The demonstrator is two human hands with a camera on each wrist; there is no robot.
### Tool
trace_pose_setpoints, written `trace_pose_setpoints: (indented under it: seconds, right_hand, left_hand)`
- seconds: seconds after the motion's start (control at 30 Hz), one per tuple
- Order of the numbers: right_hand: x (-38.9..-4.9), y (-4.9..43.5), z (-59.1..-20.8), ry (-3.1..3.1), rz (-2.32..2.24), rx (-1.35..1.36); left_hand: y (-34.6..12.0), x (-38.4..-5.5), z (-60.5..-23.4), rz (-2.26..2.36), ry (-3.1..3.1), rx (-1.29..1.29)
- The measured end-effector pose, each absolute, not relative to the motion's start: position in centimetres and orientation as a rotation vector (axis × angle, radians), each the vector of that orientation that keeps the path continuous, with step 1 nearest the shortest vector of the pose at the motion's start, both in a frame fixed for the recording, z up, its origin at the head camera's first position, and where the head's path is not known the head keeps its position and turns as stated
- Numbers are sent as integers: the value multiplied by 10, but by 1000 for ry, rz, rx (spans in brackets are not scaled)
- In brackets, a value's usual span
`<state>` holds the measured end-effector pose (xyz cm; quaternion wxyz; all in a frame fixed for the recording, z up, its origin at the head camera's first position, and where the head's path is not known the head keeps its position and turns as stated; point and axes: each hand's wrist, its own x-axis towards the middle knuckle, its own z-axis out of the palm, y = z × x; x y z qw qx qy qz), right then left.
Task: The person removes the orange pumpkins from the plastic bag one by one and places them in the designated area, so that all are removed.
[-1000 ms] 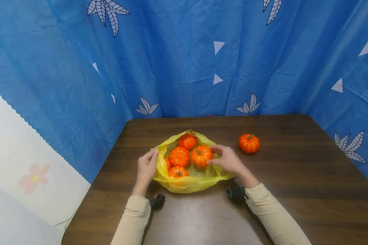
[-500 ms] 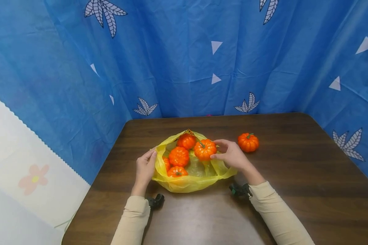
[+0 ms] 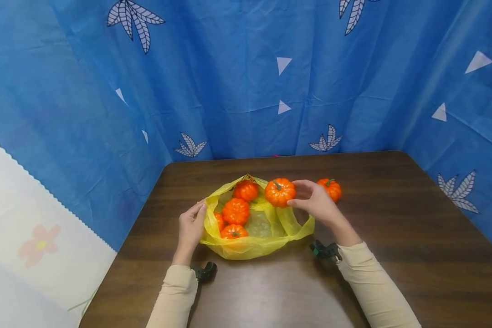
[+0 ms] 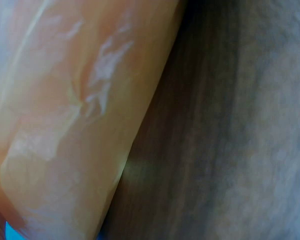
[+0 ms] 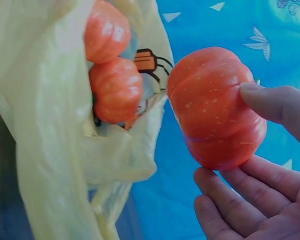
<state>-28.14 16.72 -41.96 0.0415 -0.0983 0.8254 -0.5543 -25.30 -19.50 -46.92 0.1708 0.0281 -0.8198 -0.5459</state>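
Note:
A yellow plastic bag (image 3: 250, 249) lies on the table with its mouth spread wide. Inside it sit several small orange pumpkins, one of them a ribbed pumpkin (image 3: 236, 211) near the middle. My left hand (image 3: 191, 228) pinches the bag's left rim between thumb and fingers. In the left wrist view the bag's side (image 4: 75, 120) fills the left part. My right hand (image 3: 317, 200) grips another pumpkin (image 3: 279, 192) with a green stem, raised over the bag's right rim. The right wrist view shows the thumb on one side of this pumpkin (image 5: 215, 110) and fingertips on the other.
One more pumpkin (image 3: 330, 189) rests on the brown wooden table (image 3: 393, 218) behind my right hand, partly covered by it. A blue curtain (image 3: 246, 82) hangs behind the table's far edge. A white cloth (image 3: 37, 205) with a flower print is at the left.
My right hand has lifted the pumpkin up and to the right, from among the others in the bag to above its rim. The left hand has kept its hold on the bag.

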Motion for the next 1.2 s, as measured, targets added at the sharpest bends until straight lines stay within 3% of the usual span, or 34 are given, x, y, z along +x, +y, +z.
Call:
trace_pose_setpoints:
  seconds: [1.2]
  right_hand:
    - [-277, 228, -399, 2561, -1941, -15]
  left_hand:
    - [-196, -253, -470, -1555, -2309, 41]
